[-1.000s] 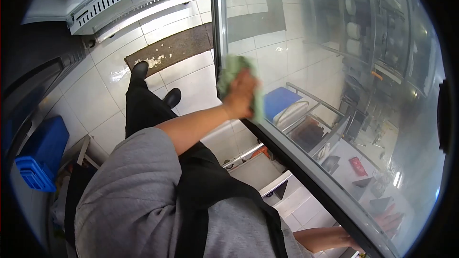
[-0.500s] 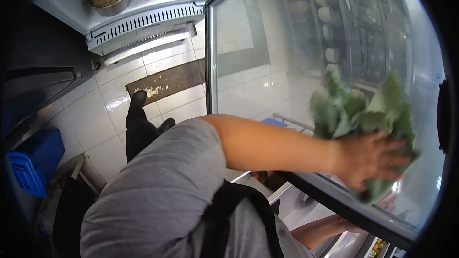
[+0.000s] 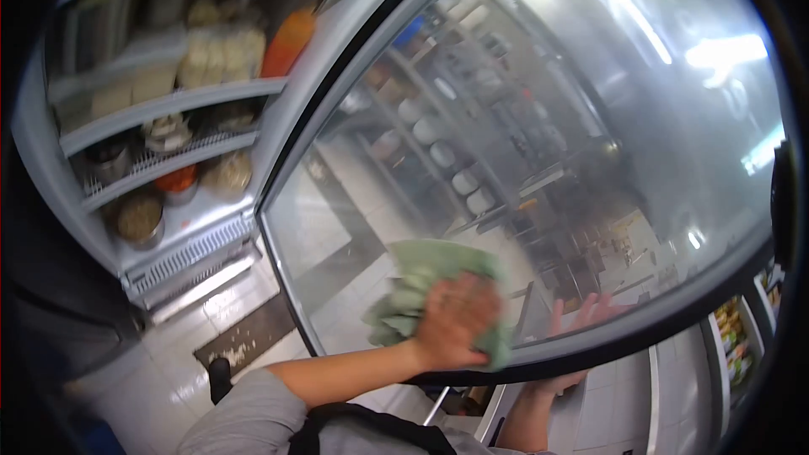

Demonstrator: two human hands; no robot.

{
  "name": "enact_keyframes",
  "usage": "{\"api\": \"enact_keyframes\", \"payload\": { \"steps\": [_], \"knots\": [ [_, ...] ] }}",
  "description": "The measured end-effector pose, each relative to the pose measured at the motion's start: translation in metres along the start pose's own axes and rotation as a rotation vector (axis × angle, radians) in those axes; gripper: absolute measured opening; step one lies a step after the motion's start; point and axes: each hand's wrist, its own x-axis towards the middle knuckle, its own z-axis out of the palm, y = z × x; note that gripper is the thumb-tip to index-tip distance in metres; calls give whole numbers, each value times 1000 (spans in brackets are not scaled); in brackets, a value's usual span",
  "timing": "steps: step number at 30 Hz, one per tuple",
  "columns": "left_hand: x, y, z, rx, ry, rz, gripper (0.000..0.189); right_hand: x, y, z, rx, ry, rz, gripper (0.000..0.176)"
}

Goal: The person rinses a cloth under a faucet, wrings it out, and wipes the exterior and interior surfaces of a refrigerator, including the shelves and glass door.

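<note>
My left hand (image 3: 459,320) presses a crumpled green cloth (image 3: 421,274) against the inner lower part of a glass door (image 3: 522,227), with its fingers laid over the cloth and slightly blurred. The door is swung open and its pane is hazy with reflections. My right hand (image 3: 563,382) is at the door's dark lower frame (image 3: 624,352), on the far side. Its spread fingers show through the glass, and it holds nothing that I can see.
An open upright fridge (image 3: 194,232) stands at the left, its shelves loaded with food containers, including an orange one (image 3: 291,40). A brown mat (image 3: 244,333) with pale scraps lies on the tiled floor. Packaged items (image 3: 733,341) sit beyond the door at the right.
My left hand has swept the cloth across the glass to the left. The view has tilted up, bringing the fridge shelves and more of the door into sight.
</note>
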Motion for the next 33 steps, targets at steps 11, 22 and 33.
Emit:
{"api": "enact_keyframes", "payload": {
  "steps": [11,22,33],
  "knots": [
    [323,-167,-138,120,517,-344,70,-2,4,-6,882,256,205,61],
    [377,196,-61,-116,330,846,66,-4,-22,-3,638,336,281,72],
    [241,116,-71,120,-142,828,97,-14,-10,-11,649,311,231,70]
  ]
}}
